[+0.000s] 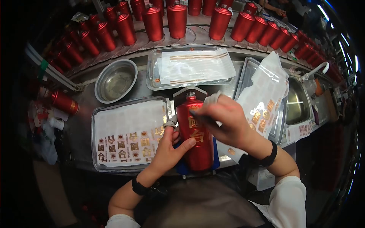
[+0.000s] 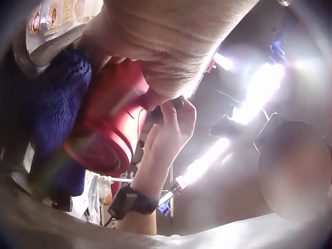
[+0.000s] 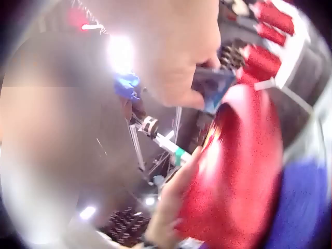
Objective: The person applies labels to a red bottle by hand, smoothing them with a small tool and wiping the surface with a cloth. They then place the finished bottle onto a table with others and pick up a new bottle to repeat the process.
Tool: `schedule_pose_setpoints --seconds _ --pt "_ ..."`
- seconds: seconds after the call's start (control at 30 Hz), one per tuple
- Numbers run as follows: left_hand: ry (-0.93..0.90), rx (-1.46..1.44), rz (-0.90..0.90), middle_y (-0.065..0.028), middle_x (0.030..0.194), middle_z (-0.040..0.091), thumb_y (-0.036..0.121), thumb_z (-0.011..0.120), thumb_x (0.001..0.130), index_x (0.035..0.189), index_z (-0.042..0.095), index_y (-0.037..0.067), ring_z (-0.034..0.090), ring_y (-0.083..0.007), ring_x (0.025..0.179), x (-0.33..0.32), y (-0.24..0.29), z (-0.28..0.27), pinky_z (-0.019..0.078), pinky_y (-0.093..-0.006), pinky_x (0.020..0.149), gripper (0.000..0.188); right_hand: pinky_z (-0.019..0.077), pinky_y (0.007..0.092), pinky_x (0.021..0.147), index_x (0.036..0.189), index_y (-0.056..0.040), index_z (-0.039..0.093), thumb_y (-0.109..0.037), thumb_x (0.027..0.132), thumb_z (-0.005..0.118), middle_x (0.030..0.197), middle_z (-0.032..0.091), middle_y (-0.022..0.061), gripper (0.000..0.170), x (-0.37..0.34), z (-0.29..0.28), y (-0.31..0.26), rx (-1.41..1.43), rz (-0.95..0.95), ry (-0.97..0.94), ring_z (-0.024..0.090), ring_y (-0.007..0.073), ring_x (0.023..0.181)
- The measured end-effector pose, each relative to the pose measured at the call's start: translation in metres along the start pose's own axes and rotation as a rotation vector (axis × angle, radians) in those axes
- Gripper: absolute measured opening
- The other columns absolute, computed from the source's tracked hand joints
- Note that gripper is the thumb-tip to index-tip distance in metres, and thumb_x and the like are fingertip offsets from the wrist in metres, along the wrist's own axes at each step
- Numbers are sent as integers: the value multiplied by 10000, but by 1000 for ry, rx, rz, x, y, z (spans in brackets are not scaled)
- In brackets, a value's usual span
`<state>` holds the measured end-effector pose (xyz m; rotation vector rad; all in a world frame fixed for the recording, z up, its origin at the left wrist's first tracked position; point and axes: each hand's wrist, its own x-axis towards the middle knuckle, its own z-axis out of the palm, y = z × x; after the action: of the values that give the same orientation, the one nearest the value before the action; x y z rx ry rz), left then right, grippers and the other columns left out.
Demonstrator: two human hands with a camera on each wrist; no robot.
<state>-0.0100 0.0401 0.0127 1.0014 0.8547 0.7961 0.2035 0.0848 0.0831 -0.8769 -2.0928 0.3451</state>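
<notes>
A red bottle (image 1: 199, 157) with gold characters (image 1: 195, 136) lies tilted against a stand, its neck pointing away. My left hand (image 1: 171, 148) grips its left side, thumb across the front beside the lower character. Over the upper character is my right hand (image 1: 228, 117); in the right wrist view this hand (image 3: 176, 62) pinches a flat, dark bluish tool (image 3: 215, 85) close to the bottle (image 3: 238, 171). Pale coverings wrap some fingers of both hands. Seen from the left wrist, the bottle's base (image 2: 106, 150) is beside a blue cloth (image 2: 59, 104).
Left, a tray (image 1: 94, 140) holds a sheet of gold characters. Behind are a metal bowl (image 1: 100, 81) and a tray (image 1: 152, 85) with striped sheets. Right are another tray (image 1: 280, 129) with sheets and a sink (image 1: 298, 108). Red bottles (image 1: 155, 24) line the back.
</notes>
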Motion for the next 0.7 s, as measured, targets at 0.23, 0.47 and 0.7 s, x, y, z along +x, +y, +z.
schedule_pose_setpoints --seconds 0.23,0.47,0.7 --pt "-25 -41 0 -163 1473 431 139 697 934 1513 237 12 425 -228 1376 -7 -13 -18 351 -384 1140 750 483 359 654 938 -102 707 -122 680 719 811 569 36 259 -43 5 -45 58 -136 -123 614 252 788" --pt "40 -54 -24 -78 1355 522 154 589 998 1495 325 29 532 -125 1199 -9 -8 -15 415 -260 1027 577 479 353 673 917 -109 687 -143 677 707 806 533 27 244 -5 21 -24 -238 -177 -28 587 239 819" --pt "50 -61 42 -140 1342 545 197 542 1038 1482 304 4 562 -158 1196 -6 -1 2 454 -298 1016 540 468 391 702 946 -92 681 -63 717 727 837 596 43 236 -37 6 -43 101 -27 -41 600 276 807"
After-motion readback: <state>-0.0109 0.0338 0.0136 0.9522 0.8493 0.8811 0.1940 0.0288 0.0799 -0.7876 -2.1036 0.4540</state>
